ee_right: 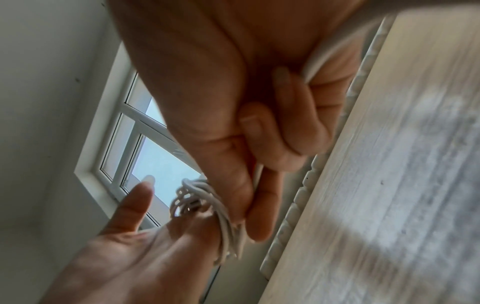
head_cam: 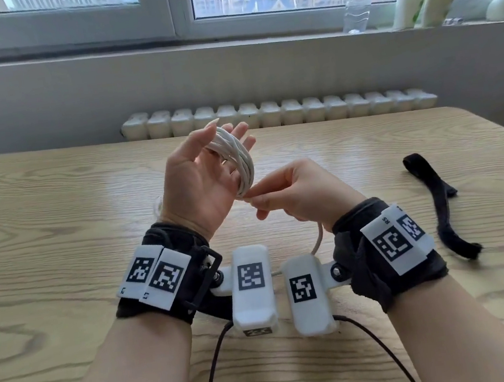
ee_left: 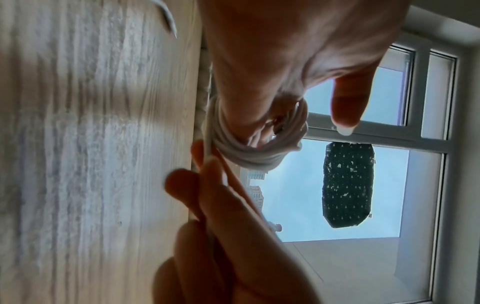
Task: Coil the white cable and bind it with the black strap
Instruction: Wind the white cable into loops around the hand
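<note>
Upright, white cable [head_cam: 238,160] coil rings left hand [head_cam: 201,178] (right hand [head_cam: 292,192] pinching)

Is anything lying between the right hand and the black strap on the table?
Nothing visible. The black strap lies alone on the table, right of the right hand; bare wood between them. That hand pinches the white cable.

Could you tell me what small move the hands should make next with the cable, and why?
Probably one more wrap: the right hand pinches the white cable just below the coil around the left hand's straight fingers, a loose tail hangs below, and the black strap lies untouched on the table.
</note>
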`<state>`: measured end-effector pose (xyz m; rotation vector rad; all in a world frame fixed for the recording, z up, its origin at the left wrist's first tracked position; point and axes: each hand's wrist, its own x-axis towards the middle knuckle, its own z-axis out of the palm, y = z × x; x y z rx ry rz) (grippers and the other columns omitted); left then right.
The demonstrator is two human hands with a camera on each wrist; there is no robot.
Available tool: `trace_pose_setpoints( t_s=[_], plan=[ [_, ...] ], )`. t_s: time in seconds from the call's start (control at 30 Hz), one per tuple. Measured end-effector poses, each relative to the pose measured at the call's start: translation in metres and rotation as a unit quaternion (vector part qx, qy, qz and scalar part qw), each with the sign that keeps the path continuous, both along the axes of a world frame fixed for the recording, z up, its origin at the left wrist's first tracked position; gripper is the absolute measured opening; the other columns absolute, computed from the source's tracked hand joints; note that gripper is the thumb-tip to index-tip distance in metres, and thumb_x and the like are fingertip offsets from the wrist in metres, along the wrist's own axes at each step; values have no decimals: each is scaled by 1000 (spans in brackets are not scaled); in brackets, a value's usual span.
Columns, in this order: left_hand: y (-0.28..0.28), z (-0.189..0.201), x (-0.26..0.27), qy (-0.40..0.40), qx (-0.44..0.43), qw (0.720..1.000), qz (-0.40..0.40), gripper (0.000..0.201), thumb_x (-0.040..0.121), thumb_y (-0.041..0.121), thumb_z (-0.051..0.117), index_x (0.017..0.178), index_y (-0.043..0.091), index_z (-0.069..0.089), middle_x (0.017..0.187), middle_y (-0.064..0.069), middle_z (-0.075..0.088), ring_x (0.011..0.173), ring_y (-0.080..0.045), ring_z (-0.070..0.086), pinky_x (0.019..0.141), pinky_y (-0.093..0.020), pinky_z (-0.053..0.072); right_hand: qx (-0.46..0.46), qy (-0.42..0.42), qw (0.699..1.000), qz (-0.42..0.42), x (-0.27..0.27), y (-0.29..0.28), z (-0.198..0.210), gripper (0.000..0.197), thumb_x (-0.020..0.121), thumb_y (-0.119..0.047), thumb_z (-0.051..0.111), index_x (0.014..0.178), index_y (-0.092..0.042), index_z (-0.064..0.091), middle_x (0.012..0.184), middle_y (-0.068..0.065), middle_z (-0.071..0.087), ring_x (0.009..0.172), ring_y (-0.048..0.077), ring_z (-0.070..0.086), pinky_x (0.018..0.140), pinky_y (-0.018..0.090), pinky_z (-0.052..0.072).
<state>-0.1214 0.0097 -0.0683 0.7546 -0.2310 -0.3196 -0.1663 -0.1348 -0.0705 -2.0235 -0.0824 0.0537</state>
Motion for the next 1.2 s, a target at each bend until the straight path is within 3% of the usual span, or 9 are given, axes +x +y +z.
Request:
trace_pose_setpoints(
  t_s=[0.17, 0.37, 0.53, 0.67, 0.73, 0.87, 1.0, 1.2],
  plan=[
    [0, 2, 0, 5, 41, 999, 11, 61, 75, 31, 56, 129, 3, 47, 129, -11, 60, 120, -27, 56, 95, -39, 44, 31, -40, 998, -26, -8, -7, 12, 15, 82, -4, 70, 96, -3, 74, 75, 8, 70, 34, -4, 45, 38, 6, 31],
    [0, 1, -2, -1, 109, 994, 1, 50, 90, 35, 46, 129, 4, 47, 129, -9, 60, 119, -25, 57, 104, -42, 39, 141, -85, 984, -62, -13, -13, 23, 17, 82, 4, 66, 99, 5, 69, 81, 15, 68, 33, -4, 50, 38, 5, 35],
    [-5, 1, -6, -11, 176, 984, -29, 52, 92, 39, 43, 129, 3, 48, 125, -9, 63, 105, -21, 65, 95, -36, 45, 190, -131, 969, -87, -15, -12, 26, 16, 87, 4, 61, 101, 10, 67, 85, 22, 66, 33, -4, 50, 39, 5, 37],
    [-7, -2, -5, -52, 255, 963, -71, 55, 92, 44, 40, 125, 2, 52, 123, -11, 64, 104, -27, 67, 103, -43, 39, 210, -151, 961, -96, -16, -10, 28, 17, 88, 4, 59, 102, 10, 66, 86, 22, 66, 34, -4, 51, 39, 5, 37],
    [-7, -2, -4, -68, 276, 955, -82, 51, 92, 45, 38, 112, 3, 59, 109, -11, 68, 93, -25, 68, 103, -44, 40, 214, -161, 959, -97, -16, -10, 29, 18, 88, 4, 58, 103, 10, 66, 86, 23, 66, 34, -4, 51, 40, 5, 37],
    [-6, -2, -6, -96, 274, 950, -118, 56, 95, 44, 32, 110, -4, 57, 73, -11, 60, 63, -19, 57, 89, -42, 45, 220, -167, 957, -91, -17, -10, 29, 19, 87, 3, 60, 104, 10, 65, 82, 21, 65, 34, -3, 51, 40, 5, 37],
    [-5, -2, -7, -143, 316, 928, -138, 54, 96, 45, 30, 92, 1, 61, 58, -3, 50, 45, -14, 45, 64, -30, 49, 201, -165, 962, -80, -17, -10, 28, 18, 83, 0, 67, 100, 6, 66, 75, 14, 65, 36, -3, 52, 41, 5, 38],
    [-5, -2, -10, -198, 346, 900, -176, 54, 93, 51, 33, 67, 9, 55, 41, 6, 37, 33, -9, 29, 47, -25, 41, 211, -163, 961, -69, -15, -10, 26, 21, 76, 3, 72, 94, 9, 64, 70, 9, 61, 35, -2, 50, 39, 6, 36]
  ],
)
